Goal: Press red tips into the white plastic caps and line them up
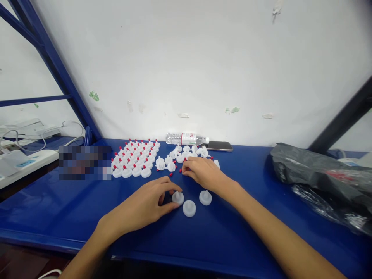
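My left hand (149, 199) grips a white plastic nozzle cap (178, 198) by its sides, thumb in front and fingers behind. Two more nozzle caps stand upright close by, one nearer to me (189, 209) and one to the right (205, 197); none of these three has a red tip. My right hand (202, 170) reaches over to the loose parts with its fingers pinched together. A small red tip (180, 170) lies right at those fingertips; whether anything is between them is hidden. Another red tip (171, 174) rests on the table to the left.
Rows of white caps with red tips (135, 159) stand at the back left. Behind my right hand is a heap of loose white caps (171, 155). A plastic bottle (188, 138) and a phone (217, 146) lie along the wall; a grey plastic bag (316, 166) sits right.
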`<action>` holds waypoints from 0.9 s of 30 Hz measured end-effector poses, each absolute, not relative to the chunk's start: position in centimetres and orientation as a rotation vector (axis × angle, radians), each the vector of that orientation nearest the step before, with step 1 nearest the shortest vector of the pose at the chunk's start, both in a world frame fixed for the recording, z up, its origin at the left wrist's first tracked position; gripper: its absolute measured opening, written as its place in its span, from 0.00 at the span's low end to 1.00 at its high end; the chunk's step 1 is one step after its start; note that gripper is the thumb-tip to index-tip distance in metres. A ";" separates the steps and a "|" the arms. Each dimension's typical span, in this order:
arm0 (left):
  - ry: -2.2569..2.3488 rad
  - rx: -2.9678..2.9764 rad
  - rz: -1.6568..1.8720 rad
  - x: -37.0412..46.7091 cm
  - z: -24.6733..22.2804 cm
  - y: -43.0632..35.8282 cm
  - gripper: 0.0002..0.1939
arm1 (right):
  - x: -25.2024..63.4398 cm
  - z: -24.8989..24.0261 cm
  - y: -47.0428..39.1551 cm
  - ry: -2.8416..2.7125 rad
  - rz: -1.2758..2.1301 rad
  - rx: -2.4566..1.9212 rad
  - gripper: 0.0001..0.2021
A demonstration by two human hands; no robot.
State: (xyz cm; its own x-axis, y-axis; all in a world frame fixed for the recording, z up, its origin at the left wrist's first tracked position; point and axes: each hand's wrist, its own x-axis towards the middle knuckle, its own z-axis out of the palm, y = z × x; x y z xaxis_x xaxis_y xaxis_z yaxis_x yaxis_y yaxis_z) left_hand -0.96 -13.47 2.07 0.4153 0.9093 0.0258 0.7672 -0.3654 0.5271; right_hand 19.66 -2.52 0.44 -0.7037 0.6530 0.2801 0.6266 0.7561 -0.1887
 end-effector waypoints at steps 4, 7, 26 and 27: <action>1.553 2.237 0.493 -1.1 2.0 -13.0 0.12 | 19.7 0.8 -2.7 -2.587 0.143 -0.981 0.04; 1.684 2.219 0.553 -1.3 2.0 -12.7 0.14 | 19.6 1.3 -2.9 -2.480 0.332 -0.959 0.04; 1.690 2.327 0.613 -1.2 2.1 -12.7 0.15 | 18.5 2.4 -3.9 -2.072 1.231 -0.647 0.09; 1.694 2.326 0.626 -1.2 2.2 -12.7 0.15 | 18.5 2.4 -4.0 -2.071 1.234 -0.636 0.09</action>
State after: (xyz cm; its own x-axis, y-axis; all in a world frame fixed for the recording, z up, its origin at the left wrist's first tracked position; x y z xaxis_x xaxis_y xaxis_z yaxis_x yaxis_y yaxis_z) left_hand -1.15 -12.74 2.20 0.2549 0.9416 0.2200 0.8586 -0.3250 0.3964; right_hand 18.50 -3.96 2.42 -0.6802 0.6795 0.2749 0.0820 0.4432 -0.8927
